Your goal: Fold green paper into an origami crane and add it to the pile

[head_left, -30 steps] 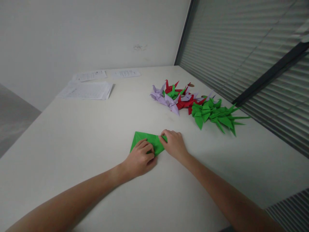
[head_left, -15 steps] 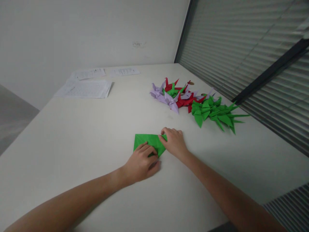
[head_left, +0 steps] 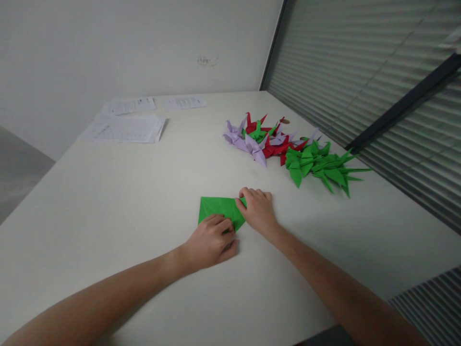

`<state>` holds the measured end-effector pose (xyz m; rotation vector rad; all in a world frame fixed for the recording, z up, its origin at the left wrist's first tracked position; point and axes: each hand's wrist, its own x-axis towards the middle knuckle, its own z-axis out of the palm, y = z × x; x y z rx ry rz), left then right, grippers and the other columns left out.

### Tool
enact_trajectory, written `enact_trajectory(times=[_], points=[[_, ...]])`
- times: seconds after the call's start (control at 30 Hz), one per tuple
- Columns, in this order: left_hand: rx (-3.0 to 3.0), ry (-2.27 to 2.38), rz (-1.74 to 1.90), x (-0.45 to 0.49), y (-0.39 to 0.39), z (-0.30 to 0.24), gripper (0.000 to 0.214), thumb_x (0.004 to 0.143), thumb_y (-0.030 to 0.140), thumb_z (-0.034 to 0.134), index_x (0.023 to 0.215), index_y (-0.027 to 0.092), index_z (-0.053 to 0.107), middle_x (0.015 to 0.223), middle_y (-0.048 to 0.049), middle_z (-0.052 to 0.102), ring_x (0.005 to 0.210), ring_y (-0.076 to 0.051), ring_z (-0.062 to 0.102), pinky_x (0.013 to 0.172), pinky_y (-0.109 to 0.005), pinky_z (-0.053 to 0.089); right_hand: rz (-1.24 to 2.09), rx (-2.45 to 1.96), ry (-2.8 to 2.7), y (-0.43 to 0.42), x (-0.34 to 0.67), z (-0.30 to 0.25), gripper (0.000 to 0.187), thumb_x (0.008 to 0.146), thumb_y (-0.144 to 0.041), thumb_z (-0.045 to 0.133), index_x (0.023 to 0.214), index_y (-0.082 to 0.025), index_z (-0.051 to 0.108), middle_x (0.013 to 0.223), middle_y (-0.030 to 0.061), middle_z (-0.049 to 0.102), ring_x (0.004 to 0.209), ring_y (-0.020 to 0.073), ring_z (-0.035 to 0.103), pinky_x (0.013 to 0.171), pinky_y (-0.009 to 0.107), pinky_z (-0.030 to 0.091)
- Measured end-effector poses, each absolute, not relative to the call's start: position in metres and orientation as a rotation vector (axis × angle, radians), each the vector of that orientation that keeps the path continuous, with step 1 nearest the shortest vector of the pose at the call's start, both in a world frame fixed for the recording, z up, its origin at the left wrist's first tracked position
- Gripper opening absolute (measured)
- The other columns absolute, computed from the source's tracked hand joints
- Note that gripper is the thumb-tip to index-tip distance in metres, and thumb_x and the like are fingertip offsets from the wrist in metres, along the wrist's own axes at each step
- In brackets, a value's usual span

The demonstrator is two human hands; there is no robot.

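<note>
A folded green paper lies flat on the white table in front of me. My left hand rests on its near edge with fingers curled, pressing the paper down. My right hand covers the paper's right corner, fingers bent and pinching that corner. The part of the paper under both hands is hidden.
Beyond the hands lies a heap of folded paper figures: lilac ones, red ones and green ones. Printed sheets lie at the far left of the table. Window blinds run along the right side.
The paper has turned slightly so its far edge lies more level. Both hands stayed on it, shifting only a little; the view drifted a bit.
</note>
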<state>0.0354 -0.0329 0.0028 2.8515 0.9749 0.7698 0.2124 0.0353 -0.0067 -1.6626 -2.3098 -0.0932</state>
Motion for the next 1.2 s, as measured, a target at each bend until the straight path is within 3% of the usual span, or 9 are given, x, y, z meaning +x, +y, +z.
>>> enact_trajectory(times=[0.4,0.57,0.63,0.93,1.1,1.2], points=[[2.784,1.035,0.762,0.0362,-0.0323,0.0035,0.023,0.088,0.022,0.05,0.071,0.016,0.063,0.072,-0.0059,0.06,0.073,-0.019,0.058,0.071,-0.035,0.051,-0.147,-1.684,-2.335,0.0327,0.2102,-0.0044,0.014,0.095,-0.034,0.05,0.095,-0.021,0.057,0.09,0.0046,0.069,0.089,0.0232,0.057,0.08,0.036,0.024],[2.78,1.056,0.702,0.0358,-0.0316,0.0031,0.024,0.09,0.026,0.05,0.105,0.015,0.067,0.08,-0.0064,0.061,0.079,-0.022,0.057,0.073,-0.037,0.048,-0.171,-1.685,-2.346,0.0321,0.2098,-0.004,0.014,0.095,-0.034,0.05,0.095,-0.021,0.057,0.09,0.0045,0.069,0.089,0.0235,0.057,0.079,0.036,0.024],[2.816,1.042,0.675,0.0354,-0.0316,0.0025,0.026,0.091,0.027,0.051,0.11,0.017,0.067,0.082,-0.0062,0.059,0.08,-0.022,0.055,0.073,-0.037,0.047,-0.165,-1.684,-2.345,0.032,0.2098,-0.0039,0.014,0.095,-0.034,0.05,0.095,-0.021,0.057,0.091,0.0047,0.069,0.089,0.0234,0.057,0.079,0.036,0.024],[2.825,1.008,0.66,0.0368,-0.032,0.0018,0.02,0.092,0.022,0.051,0.094,0.016,0.069,0.088,-0.0076,0.06,0.084,-0.022,0.054,0.075,-0.038,0.046,-0.149,-1.692,-2.346,0.0326,0.21,-0.0028,0.015,0.095,-0.035,0.049,0.095,-0.022,0.057,0.09,0.0048,0.069,0.088,0.0235,0.057,0.078,0.036,0.024],[2.808,0.996,0.677,0.0368,-0.0326,0.001,0.021,0.09,0.02,0.051,0.098,0.016,0.07,0.111,-0.0117,0.064,0.094,-0.024,0.057,0.084,-0.042,0.048,-0.153,-1.697,-2.35,0.0334,0.2097,-0.0031,0.015,0.095,-0.035,0.049,0.094,-0.022,0.057,0.089,0.0044,0.069,0.088,0.023,0.058,0.078,0.036,0.024],[2.807,0.977,0.685,0.0364,-0.0323,0.0003,0.022,0.089,0.022,0.052,0.101,0.015,0.069,0.11,-0.0105,0.067,0.092,-0.024,0.058,0.082,-0.041,0.048,-0.163,-1.698,-2.347,0.0336,0.2099,-0.0037,0.014,0.094,-0.034,0.051,0.093,-0.022,0.056,0.088,0.0036,0.068,0.088,0.0229,0.058,0.078,0.036,0.024]])
